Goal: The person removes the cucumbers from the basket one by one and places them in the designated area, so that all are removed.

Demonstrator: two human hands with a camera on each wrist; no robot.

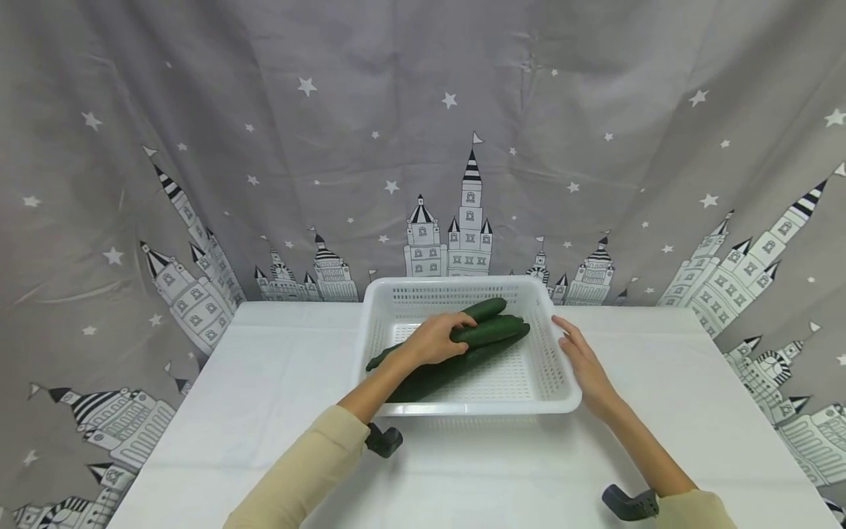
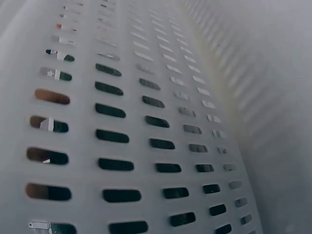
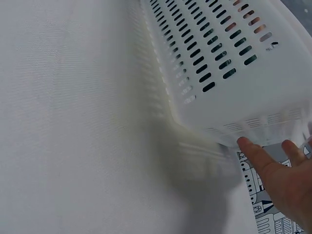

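A white perforated plastic basket (image 1: 535, 408) stands on the white table with several long dark green cucumbers inside. My left hand (image 1: 432, 342) reaches over the front rim and grips the middle cucumber (image 1: 492, 330), thumb and fingers curled over its near part. Behind it lies another cucumber (image 1: 487, 308), and a longer cucumber (image 1: 443, 371) stretches along the front. My right hand (image 1: 588, 367) rests against the basket's right end with its fingers extended, and the right wrist view shows its fingertips (image 3: 245, 142) at the outer wall. Only the slotted wall (image 2: 146, 122) fills the left wrist view.
White cloth covers the table (image 1: 264, 367) on both sides of the basket. A grey curtain (image 1: 317, 147) printed with castles and stars hangs right behind the table and along its sides. Dark wrist-worn devices (image 1: 383, 441) stick out below the forearms.
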